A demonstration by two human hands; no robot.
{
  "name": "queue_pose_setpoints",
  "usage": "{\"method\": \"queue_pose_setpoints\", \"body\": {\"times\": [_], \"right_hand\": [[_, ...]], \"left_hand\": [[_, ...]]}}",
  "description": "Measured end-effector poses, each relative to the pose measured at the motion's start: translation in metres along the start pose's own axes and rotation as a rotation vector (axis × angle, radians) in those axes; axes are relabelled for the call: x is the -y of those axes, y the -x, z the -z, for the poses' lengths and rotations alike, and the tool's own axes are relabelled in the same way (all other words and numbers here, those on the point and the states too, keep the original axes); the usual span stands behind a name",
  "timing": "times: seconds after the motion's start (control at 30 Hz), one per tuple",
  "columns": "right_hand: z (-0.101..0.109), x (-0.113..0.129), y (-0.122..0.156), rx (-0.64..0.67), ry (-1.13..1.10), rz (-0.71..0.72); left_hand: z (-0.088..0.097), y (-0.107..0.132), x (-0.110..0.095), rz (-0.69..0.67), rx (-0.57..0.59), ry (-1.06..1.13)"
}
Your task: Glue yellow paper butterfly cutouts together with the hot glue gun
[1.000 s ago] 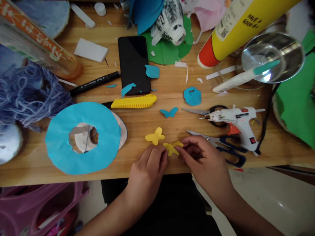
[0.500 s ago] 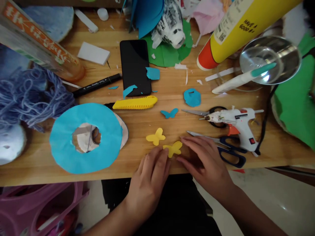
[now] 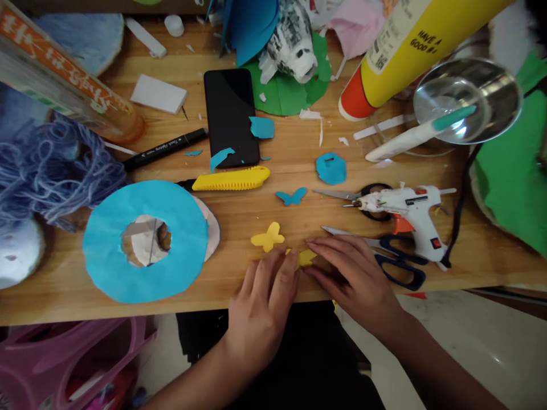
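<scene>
A yellow paper butterfly (image 3: 306,258) lies near the table's front edge, partly covered by fingers of both hands. My left hand (image 3: 261,304) is closed on its left wing, the fingers pressing down. On the other side, my right hand (image 3: 359,279) pinches the right wing's edge between thumb and fingers. Just beyond my left fingertips is a second yellow paper butterfly (image 3: 268,236), lying flat. Farther back sits a small blue paper butterfly (image 3: 292,196). Dark-handled scissors (image 3: 399,244) rest right beside my right hand, their blades pointing left.
A glue gun (image 3: 412,205) lies over another pair of scissors at right. A blue paper ring (image 3: 102,245) is at left, near a yellow utility knife (image 3: 231,179) and a phone (image 3: 231,108). A steel bowl (image 3: 496,85) and yellow tube (image 3: 397,57) stand behind.
My fingers have closed in over the nearer yellow butterfly, covering more of both its wings. The whole view has shifted slightly.
</scene>
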State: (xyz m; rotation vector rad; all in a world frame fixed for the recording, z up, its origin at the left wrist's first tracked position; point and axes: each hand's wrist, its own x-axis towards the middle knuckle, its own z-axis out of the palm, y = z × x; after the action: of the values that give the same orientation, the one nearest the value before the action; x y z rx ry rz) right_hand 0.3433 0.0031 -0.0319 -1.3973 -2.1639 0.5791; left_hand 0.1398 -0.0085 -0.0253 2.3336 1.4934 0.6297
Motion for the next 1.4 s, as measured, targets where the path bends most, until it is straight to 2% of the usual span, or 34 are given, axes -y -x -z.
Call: {"method": "queue_pose_setpoints", "body": {"times": [0.53, 1.4], "right_hand": [[0.0, 0.0, 0.001, -0.009, 0.005, 0.048], [-0.0023, -0.003, 0.0013, -0.066, -0.01, 0.06]], "left_hand": [[-0.0013, 0.0004, 0.0024, -0.013, 0.016, -0.001], [-0.0036, -0.0004, 0.004, -0.033, -0.03, -0.025]]}}
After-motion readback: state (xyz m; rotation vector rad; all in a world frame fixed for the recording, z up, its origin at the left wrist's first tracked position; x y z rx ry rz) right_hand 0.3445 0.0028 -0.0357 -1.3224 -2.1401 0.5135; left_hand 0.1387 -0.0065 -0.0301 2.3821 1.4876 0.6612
